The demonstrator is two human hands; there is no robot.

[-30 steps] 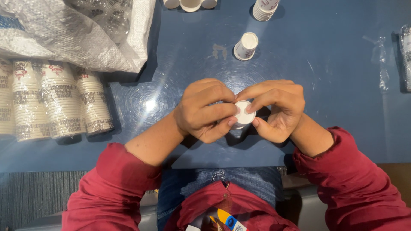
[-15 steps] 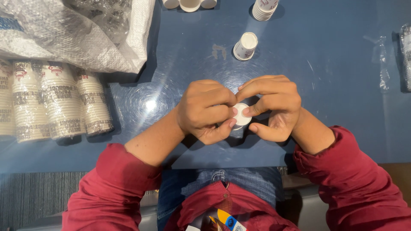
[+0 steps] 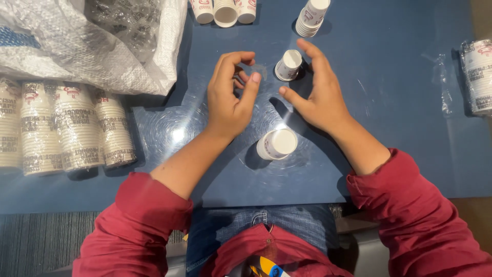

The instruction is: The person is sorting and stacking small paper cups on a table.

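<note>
Left of the left hand's fingers lie clear-wrapped sleeves of stacked cups; above them a crumpled white woven sack. Far right of the right hand's fingers, another wrapped cup sleeve

red pushed-up sleeves, blue jeans

On my dark blue table: two single upturned white paper cups, one short loose stack of cups, three plastic-wrapped sleeves of cups at left, one crumpled white woven sack.
</note>
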